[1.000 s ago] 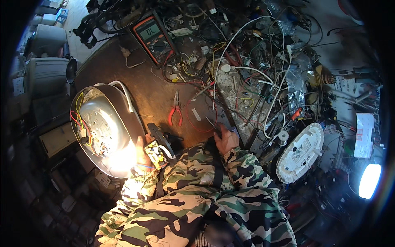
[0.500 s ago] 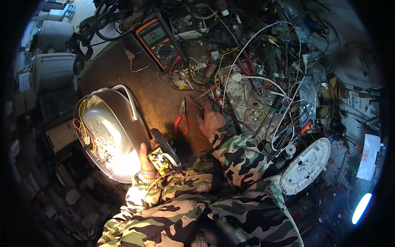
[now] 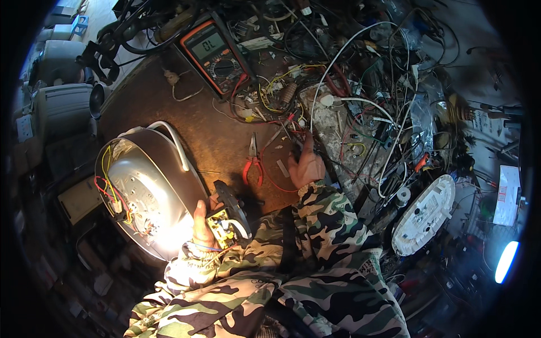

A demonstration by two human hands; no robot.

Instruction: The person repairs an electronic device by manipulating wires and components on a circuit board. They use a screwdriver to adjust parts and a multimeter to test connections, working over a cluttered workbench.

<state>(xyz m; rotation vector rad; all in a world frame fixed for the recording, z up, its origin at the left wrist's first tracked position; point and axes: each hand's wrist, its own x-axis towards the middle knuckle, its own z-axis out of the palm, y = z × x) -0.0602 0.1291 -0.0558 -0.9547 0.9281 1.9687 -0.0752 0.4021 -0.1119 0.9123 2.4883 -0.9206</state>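
Observation:
My left hand (image 3: 201,223) is closed round a black plastic electrical part (image 3: 228,201) with a yellow circuit board (image 3: 221,226) and a white wire loop; thin blue and red wires trail from it. Beside it stands an oval, silver appliance housing (image 3: 163,174) with a white handle and loose coloured wires inside. My right hand (image 3: 309,168) rests by the edge of the clutter, index finger stretched forward and thumb apart, next to small dark items partly hidden by the fingers. Pliers with red handles (image 3: 253,163) lie between the hands on the brown bench (image 3: 225,132).
An orange-rimmed multimeter (image 3: 216,56) lies at the back with a red lead plugged in. Tangled wires and scraps cover the back right, with a white plug (image 3: 328,100) among them. At right sit a solder spool (image 3: 403,194) and a white oval cover (image 3: 424,215).
My right hand has drawn slightly back and to the right, uncovering a small flat strip on the bench. The left hand keeps its hold on the black part. The whole view has shifted slightly.

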